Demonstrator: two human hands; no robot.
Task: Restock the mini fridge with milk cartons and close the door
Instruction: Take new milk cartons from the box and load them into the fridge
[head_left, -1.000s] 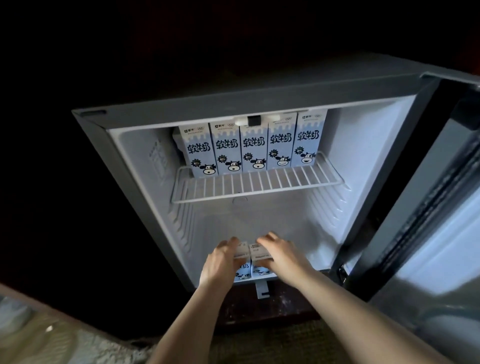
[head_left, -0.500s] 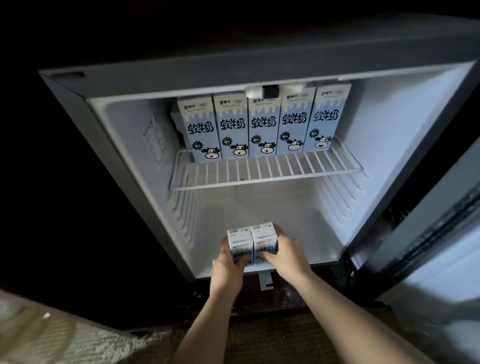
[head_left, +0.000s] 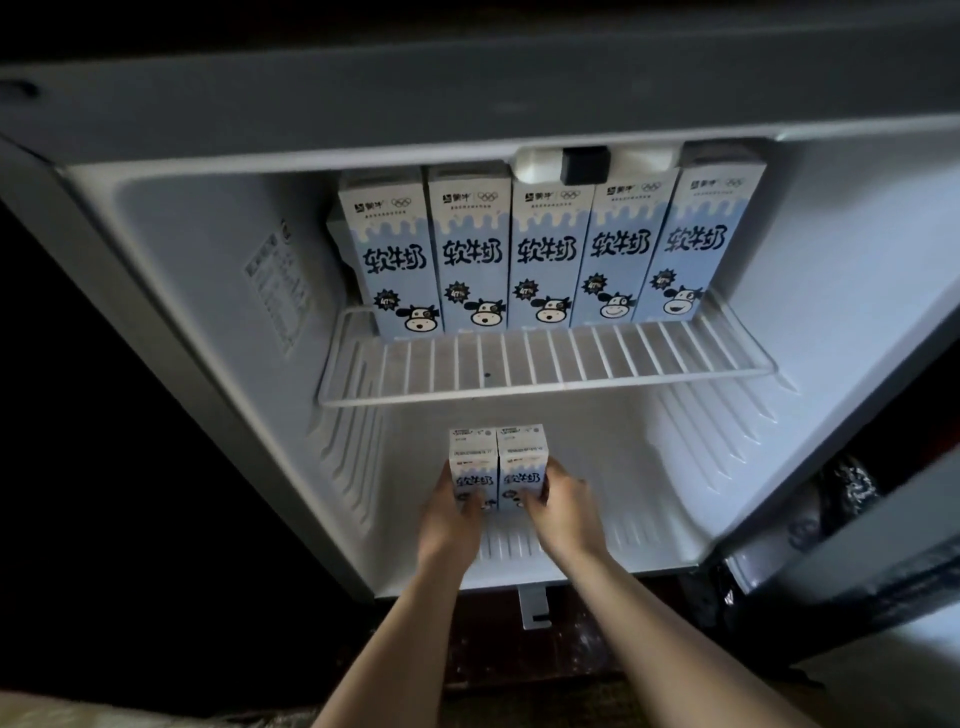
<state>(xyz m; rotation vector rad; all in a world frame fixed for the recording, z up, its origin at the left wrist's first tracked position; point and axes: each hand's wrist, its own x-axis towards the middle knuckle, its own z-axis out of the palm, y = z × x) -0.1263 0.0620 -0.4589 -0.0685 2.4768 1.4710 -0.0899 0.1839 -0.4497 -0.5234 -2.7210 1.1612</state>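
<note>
Two bare forearms reach up from the bottom edge over a dark floor. A small white bracket (head_left: 533, 605) hangs under the front lip of an open mini fridge (head_left: 218, 270).

Just inside the lip, the left hand (head_left: 449, 525) and right hand (head_left: 563, 514) meet on the white floor of the lower compartment (head_left: 654, 519). Each grip is wrapped around a small milk carton. The left hand's grip pinches the left carton (head_left: 471, 462) low on its outer side, with the thumb across the front. The right hand's grip holds the right carton (head_left: 522, 457) the same way from the other side. The two cartons stand upright and touch each other, side by side, near the front middle of the compartment.

Above and behind them a white wire shelf (head_left: 545, 364) spans the interior. At its back stands a row of five tall milk cartons (head_left: 543, 260), upright, pressed edge to edge, pale blue and white with cartoon cow faces. A printed label (head_left: 278, 291) is stuck on the left inner wall. A white housing with a black block (head_left: 584, 165) sits at the ceiling above the row.

The fridge door (head_left: 857, 540) stands open at the right.
</note>
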